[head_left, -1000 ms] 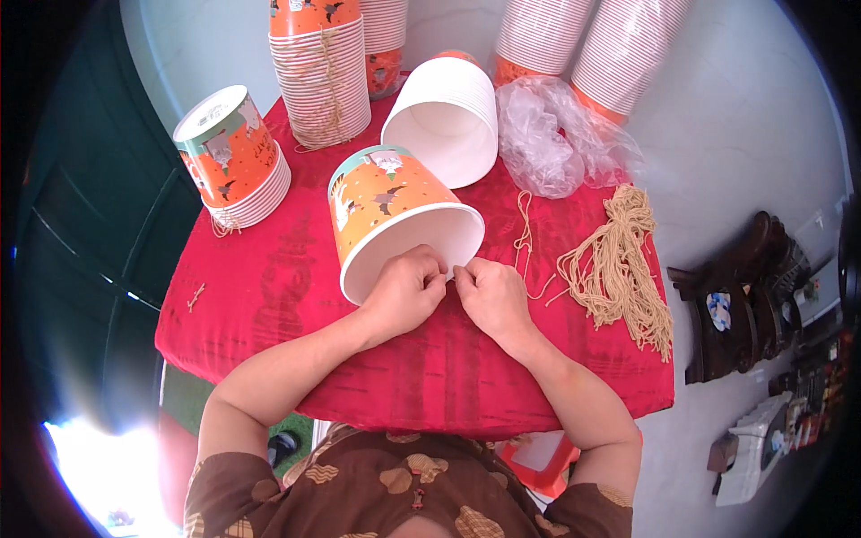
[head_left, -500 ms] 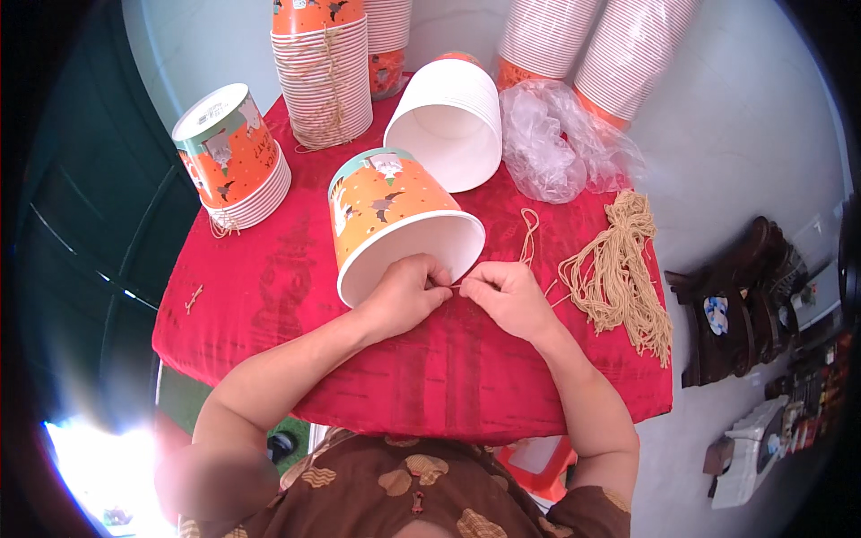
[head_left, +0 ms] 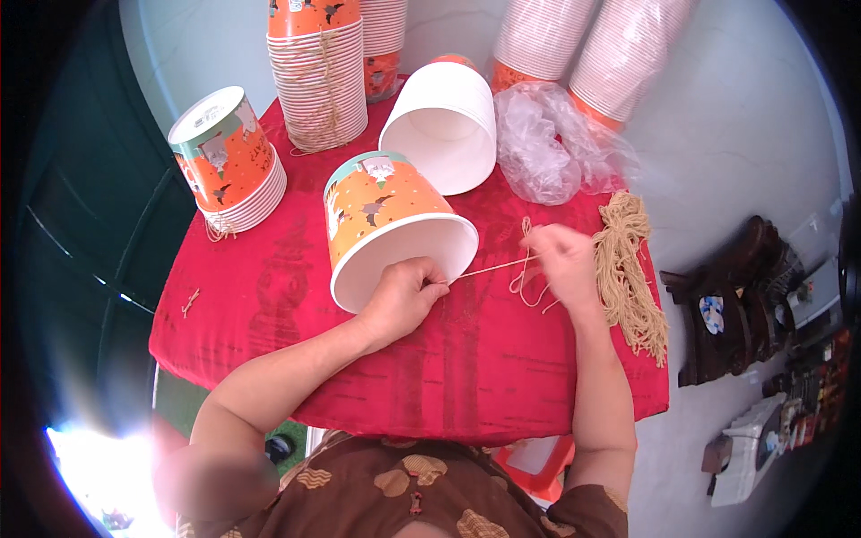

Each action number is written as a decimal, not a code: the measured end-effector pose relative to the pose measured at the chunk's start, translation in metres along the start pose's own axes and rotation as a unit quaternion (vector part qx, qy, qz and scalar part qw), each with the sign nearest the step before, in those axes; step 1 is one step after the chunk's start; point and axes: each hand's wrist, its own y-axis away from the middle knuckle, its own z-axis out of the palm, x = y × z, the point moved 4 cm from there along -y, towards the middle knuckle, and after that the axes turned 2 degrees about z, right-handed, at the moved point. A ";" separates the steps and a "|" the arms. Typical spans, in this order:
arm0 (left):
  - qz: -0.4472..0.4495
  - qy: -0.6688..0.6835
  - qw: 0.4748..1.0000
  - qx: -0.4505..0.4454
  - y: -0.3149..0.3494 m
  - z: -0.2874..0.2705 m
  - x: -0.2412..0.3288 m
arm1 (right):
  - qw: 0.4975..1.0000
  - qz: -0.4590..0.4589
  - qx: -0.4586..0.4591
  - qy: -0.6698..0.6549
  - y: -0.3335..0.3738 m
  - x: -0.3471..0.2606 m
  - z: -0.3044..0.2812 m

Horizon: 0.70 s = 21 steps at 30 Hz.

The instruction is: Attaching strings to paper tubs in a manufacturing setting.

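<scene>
An orange paper bucket with printed figures lies tilted on the red cloth, its white open mouth toward me. My left hand is at the lower rim, partly over the mouth, with thumb and fingers pinching a tan string. From there the string runs taut up and to the right. My right hand, slightly blurred, pinches its other stretch, and a loose length hangs in a loop below the fingers. Whether the string passes through the bucket's wall is hidden by my left hand.
A tan string bundle lies at the table's right. Behind are a white stack of tubs on its side, crumpled clear plastic and a tall tied stack. A shorter stack stands left, near a string scrap.
My right hand has moved right and slightly up, away from my left hand, drawing the string out between them. My left hand stays pinched at the bucket's rim.
</scene>
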 end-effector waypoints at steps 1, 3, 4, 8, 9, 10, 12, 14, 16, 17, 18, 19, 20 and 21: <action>-0.011 0.012 1.000 -0.001 0.000 0.000 -0.001 | 0.997 -0.017 0.069 -0.037 -0.002 -0.003 -0.014; -0.013 0.014 1.000 -0.001 0.000 0.000 -0.001 | 0.974 0.047 0.142 -0.170 0.000 0.003 -0.046; -0.015 0.015 1.000 -0.003 -0.001 0.001 -0.001 | 0.962 -0.009 0.167 -0.216 0.000 -0.001 -0.052; -0.021 0.019 1.000 -0.008 0.001 -0.001 -0.003 | 0.940 -0.178 0.281 0.078 0.000 -0.040 -0.060; -0.032 0.020 0.999 -0.008 0.001 -0.001 -0.003 | 0.823 -0.302 0.315 0.363 0.002 -0.059 -0.046; -0.043 0.022 0.999 -0.008 0.001 -0.001 -0.003 | 0.863 -0.270 0.288 0.316 0.004 -0.059 -0.038; -0.048 0.025 0.998 -0.013 0.001 -0.001 -0.002 | 0.910 -0.275 0.185 0.249 0.006 -0.059 -0.020; -0.055 0.028 0.998 -0.016 0.001 -0.001 -0.003 | 0.949 -0.248 0.059 0.185 0.012 -0.052 0.005; -0.065 0.045 0.997 -0.015 0.001 -0.001 -0.003 | 0.968 -0.195 -0.003 0.156 0.020 -0.047 0.031; -0.065 0.045 0.997 -0.014 0.001 -0.001 -0.003 | 0.971 -0.181 -0.011 0.156 0.023 -0.045 0.040; -0.063 0.047 0.997 -0.016 0.001 -0.002 -0.004 | 0.978 -0.111 -0.061 0.165 0.026 -0.043 0.047; -0.060 0.049 0.997 -0.018 0.001 -0.002 -0.004 | 0.983 -0.053 -0.101 0.144 0.029 -0.039 0.054; -0.059 0.050 0.997 -0.018 0.000 -0.002 -0.003 | 0.983 0.004 -0.140 0.123 0.032 -0.034 0.060; -0.060 0.051 0.997 -0.020 0.000 -0.002 -0.001 | 0.985 0.013 -0.152 0.082 0.035 -0.024 0.068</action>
